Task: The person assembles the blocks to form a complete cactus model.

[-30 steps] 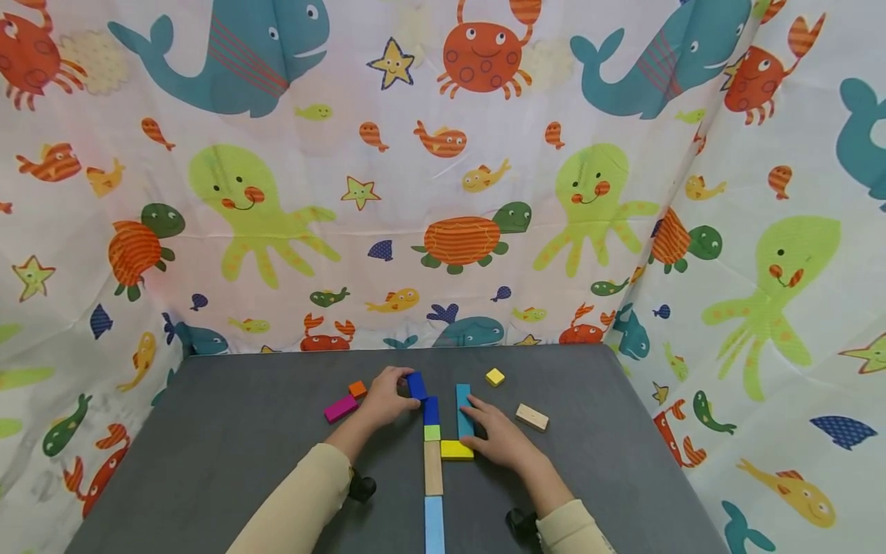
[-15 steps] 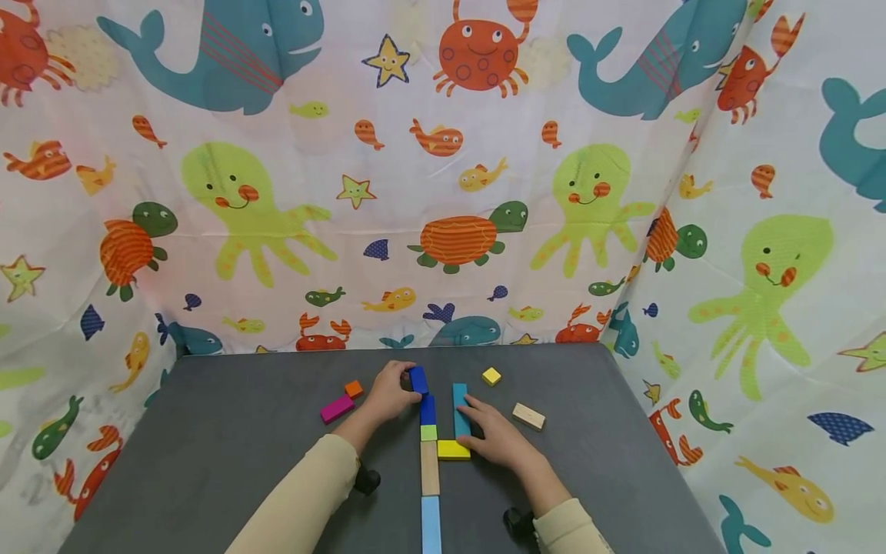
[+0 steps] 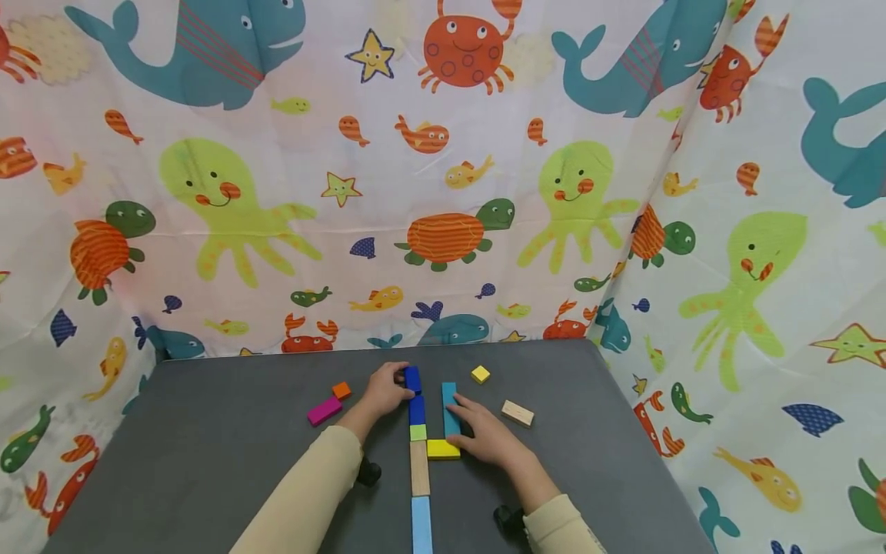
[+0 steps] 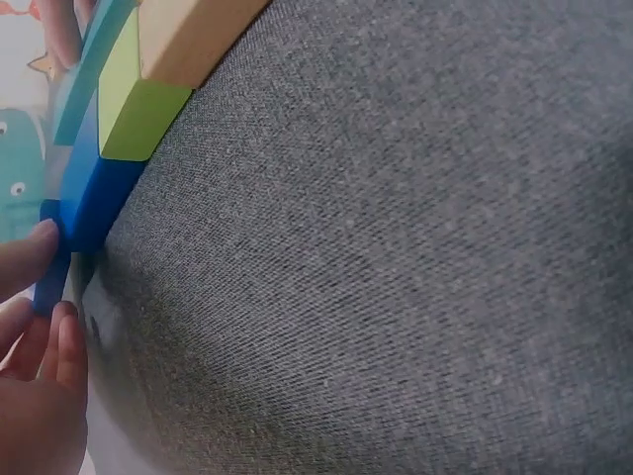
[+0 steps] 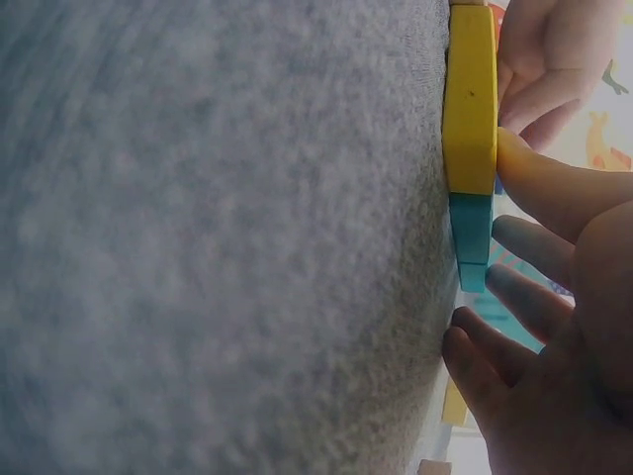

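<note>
While the left hand [image 3: 388,391] pinches a blue block [image 3: 412,378] near the worktop [image 3: 228,438]'s far edge, its long axis seemingly continuing the block row [image 3: 419,468], the right hand [image 3: 486,435] loosely touches a teal block [image 3: 448,393].

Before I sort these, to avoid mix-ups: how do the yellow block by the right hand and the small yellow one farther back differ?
The near yellow block is oblong; the small yellow block is stubby. The near yellow block lies against the row of blocks, by the right hand; the small yellow block lies apart. The near yellow block sits square to the row; the small yellow block is turned askew. Both are yellow.
</note>
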`<state>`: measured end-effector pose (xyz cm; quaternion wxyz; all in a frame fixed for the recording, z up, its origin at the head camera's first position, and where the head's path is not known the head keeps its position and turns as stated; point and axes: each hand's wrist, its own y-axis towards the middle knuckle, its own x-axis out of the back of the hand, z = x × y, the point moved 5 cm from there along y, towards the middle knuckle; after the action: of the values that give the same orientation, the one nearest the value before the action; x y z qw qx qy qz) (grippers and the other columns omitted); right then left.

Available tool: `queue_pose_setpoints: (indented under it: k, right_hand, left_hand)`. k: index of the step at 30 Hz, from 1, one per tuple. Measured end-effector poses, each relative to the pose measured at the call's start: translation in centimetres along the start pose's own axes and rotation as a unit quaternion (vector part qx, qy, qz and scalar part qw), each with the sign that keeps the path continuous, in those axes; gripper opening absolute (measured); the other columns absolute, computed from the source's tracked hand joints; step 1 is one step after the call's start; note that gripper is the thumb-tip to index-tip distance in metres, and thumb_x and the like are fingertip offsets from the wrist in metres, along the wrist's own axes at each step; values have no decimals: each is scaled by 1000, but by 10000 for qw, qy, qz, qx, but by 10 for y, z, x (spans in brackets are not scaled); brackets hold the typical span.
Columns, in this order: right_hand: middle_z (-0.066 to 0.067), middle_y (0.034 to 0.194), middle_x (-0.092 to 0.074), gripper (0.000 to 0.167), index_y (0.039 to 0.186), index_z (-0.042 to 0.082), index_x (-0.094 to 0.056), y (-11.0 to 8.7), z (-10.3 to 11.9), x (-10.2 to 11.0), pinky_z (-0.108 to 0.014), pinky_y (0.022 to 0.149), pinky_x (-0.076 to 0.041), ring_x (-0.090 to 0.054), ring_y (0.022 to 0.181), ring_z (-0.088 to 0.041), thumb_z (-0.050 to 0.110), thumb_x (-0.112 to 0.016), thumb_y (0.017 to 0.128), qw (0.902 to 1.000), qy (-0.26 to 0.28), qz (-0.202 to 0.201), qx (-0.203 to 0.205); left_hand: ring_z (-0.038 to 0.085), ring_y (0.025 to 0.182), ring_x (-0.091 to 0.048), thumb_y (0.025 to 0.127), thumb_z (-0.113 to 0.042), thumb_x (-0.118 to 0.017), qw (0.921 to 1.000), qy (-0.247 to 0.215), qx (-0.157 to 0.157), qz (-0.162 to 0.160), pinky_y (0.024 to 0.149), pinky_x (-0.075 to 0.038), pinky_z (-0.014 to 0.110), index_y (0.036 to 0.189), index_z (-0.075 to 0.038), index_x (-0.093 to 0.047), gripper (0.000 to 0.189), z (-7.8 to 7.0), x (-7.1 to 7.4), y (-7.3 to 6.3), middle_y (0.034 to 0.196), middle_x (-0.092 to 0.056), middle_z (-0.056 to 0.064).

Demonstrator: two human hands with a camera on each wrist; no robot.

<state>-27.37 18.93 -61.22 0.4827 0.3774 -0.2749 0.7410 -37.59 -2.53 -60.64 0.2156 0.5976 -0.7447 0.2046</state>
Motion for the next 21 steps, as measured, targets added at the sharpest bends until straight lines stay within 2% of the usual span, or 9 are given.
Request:
queue_pose_setpoints:
  k: [7,10,16,21]
  right_hand:
    - [-10,174,-30,68,163,15,-45,0,1,-2,-62,122,-32,-32,157,-39,38,-69,104,10000,43,52,-46]
    - [-11,174,-30,68,163,14,-45,0,1,-1,-62,122,-32,-33,157,-40,38,-69,104,10000,18,31,-40]
    - [-12,174,-31,68,162,13,-46,-1,2,0,-63,122,-32,-33,157,-41,37,-70,104,10000,83,-9,-43]
    - [-13,173,-32,68,162,12,-46,-1,2,0,-62,121,-33,-33,157,-40,37,-70,103,10000,26,-30,1]
  left_hand:
    - [35,121,-61,93,-8,-80,9997,157,107,156,109,-50,53,150,-3,-58,61,2,-1,-1,135,-64,21]
    - [34,121,-62,94,-10,-79,9994,248,57,220,108,-50,53,150,-3,-59,59,2,-2,-1,136,-64,20]
    - [36,123,-62,98,-11,-74,9978,530,-385,87,109,-50,55,145,-3,-63,49,-1,-4,-3,143,-61,21]
    - [45,138,-53,104,-16,-70,9886,1288,-782,45,114,-43,61,141,-9,-69,38,-9,-11,-8,153,-56,20]
